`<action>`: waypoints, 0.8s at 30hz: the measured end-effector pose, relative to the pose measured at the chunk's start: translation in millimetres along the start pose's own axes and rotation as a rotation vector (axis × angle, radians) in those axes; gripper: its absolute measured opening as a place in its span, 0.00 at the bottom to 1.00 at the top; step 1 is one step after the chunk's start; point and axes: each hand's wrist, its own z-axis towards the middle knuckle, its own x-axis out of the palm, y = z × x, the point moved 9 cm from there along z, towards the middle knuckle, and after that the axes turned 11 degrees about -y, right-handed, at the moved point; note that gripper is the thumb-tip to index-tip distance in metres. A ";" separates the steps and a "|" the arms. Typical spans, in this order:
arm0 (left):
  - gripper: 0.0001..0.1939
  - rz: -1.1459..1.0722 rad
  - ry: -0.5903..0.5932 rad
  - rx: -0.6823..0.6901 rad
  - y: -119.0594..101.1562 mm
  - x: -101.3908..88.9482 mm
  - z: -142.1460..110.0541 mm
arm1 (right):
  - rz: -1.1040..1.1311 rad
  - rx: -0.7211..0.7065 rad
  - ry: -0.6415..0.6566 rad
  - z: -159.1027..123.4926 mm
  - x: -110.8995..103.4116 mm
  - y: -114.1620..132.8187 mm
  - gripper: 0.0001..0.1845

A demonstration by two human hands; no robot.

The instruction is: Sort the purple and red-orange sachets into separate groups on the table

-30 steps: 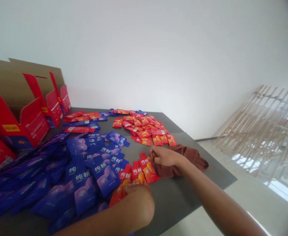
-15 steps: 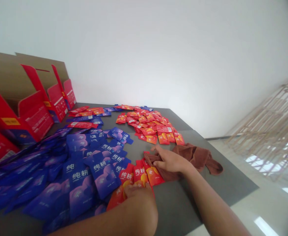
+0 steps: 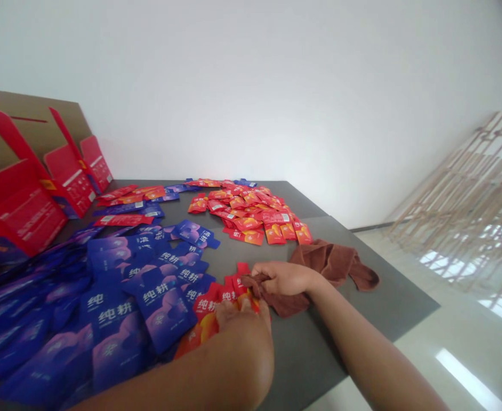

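My right hand [image 3: 281,277] is closed on a brown cloth [image 3: 332,262] that lies bunched on the dark grey table [image 3: 362,314]. The cloth's near end presses against several red sachets [image 3: 229,290] beside the blue ones. My left hand [image 3: 239,313] rests on those red sachets near the table's front edge, fingers curled over them and partly hidden by my forearm. A large spread of blue sachets [image 3: 117,285] with white characters covers the left half of the table.
A second heap of red sachets [image 3: 251,217] lies at the back middle of the table. Open red cardboard boxes [image 3: 28,188] stand along the left edge. A wooden slatted frame [image 3: 469,188] leans against the wall on the right, beyond the table's right edge.
My right hand has drawn the cloth leftwards and nearer, onto the near red sachets. The left hand has stayed on those sachets. The camera has shifted slightly.
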 end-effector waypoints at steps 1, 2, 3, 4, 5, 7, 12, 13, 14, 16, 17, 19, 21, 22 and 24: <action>0.29 0.066 0.130 0.017 -3.8 9.8 -1.9 | 0.088 -0.004 0.051 -0.8 5.5 1.3 0.09; 0.31 0.108 0.210 0.031 -7.0 17.1 -3.9 | 0.141 -0.007 0.068 -1.3 7.1 2.6 0.09; 0.31 0.144 0.274 0.025 -8.0 24.4 -6.4 | 0.152 -0.009 0.042 -1.3 4.3 3.9 0.09; 0.32 0.164 0.308 0.005 -7.8 30.3 -8.3 | 0.122 -0.016 -0.022 -1.2 -2.3 5.9 0.09; 0.32 0.164 0.307 -0.020 -7.7 34.1 -9.0 | 0.062 -0.033 -0.104 -1.5 -10.6 9.8 0.11; 0.32 0.155 0.325 -0.088 -5.2 42.1 -11.0 | -0.095 -0.109 -0.232 -4.3 -21.8 25.2 0.16; 0.36 0.132 0.428 -0.167 -2.3 49.6 -15.2 | -0.397 -0.298 -0.127 -3.1 4.6 50.5 0.19; 0.36 0.135 0.426 -0.175 -1.7 47.7 -14.9 | -0.454 -0.287 -0.144 0.2 5.5 47.0 0.18; 0.37 0.140 0.419 -0.184 -1.1 45.7 -14.5 | -0.508 -0.265 -0.182 3.6 3.1 42.3 0.17; 0.37 0.144 0.415 -0.194 -0.7 44.0 -14.5 | -0.601 -0.216 -0.269 7.8 -6.2 33.8 0.17; 0.37 0.145 0.417 -0.198 -0.8 44.2 -14.8 | -0.633 -0.202 -0.294 7.8 -10.2 32.0 0.16; 0.38 0.149 0.410 -0.201 -1.1 44.8 -14.6 | -0.634 -0.216 -0.265 3.9 -10.9 35.2 0.16; 0.38 0.148 0.411 -0.200 -2.2 46.8 -14.7 | -0.540 -0.268 -0.140 -4.0 -1.1 44.6 0.17; 0.38 0.147 0.410 -0.198 -2.8 47.5 -14.7 | -0.471 -0.294 -0.059 -8.5 5.8 49.5 0.18; 0.38 0.144 0.416 -0.199 -3.5 49.3 -15.3 | -0.364 -0.306 0.050 -14.2 14.8 53.5 0.19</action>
